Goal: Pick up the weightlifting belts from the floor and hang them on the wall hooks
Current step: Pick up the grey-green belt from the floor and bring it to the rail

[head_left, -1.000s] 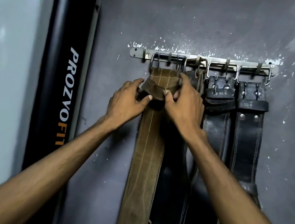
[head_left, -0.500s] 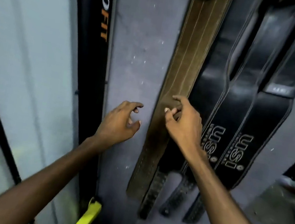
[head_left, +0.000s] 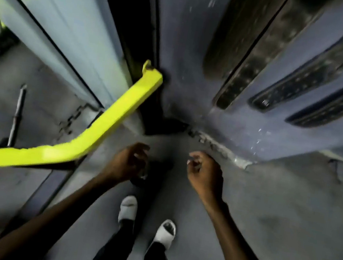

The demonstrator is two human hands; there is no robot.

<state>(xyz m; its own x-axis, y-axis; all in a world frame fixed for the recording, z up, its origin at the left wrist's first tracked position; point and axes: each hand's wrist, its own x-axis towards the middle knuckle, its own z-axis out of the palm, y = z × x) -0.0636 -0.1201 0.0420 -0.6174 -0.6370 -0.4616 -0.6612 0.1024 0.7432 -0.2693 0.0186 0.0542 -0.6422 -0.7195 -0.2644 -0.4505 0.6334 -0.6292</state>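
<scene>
I look straight down at the grey floor (head_left: 287,217) by the wall. The lower ends of the hung belts show at the top: a brown belt (head_left: 229,37) and three black belts (head_left: 240,78) (head_left: 298,85) (head_left: 337,107) to its right. My left hand (head_left: 128,163) and my right hand (head_left: 206,176) hover low over the floor, fingers loosely curled and apart, holding nothing. Between them a small dark thing (head_left: 157,170) lies on the floor, too blurred to identify. The hook rail is out of view.
A bent yellow metal bar (head_left: 97,131) crosses the left side at floor level. A steel bar (head_left: 18,113) lies on the floor beyond it. A black pad (head_left: 127,9) stands against the wall. My feet in white shoes (head_left: 129,209) (head_left: 166,231) stand below my hands.
My view has swung down from the hook rail to the floor. Both hands have let go of the brown belt and dropped from the wall toward the floor.
</scene>
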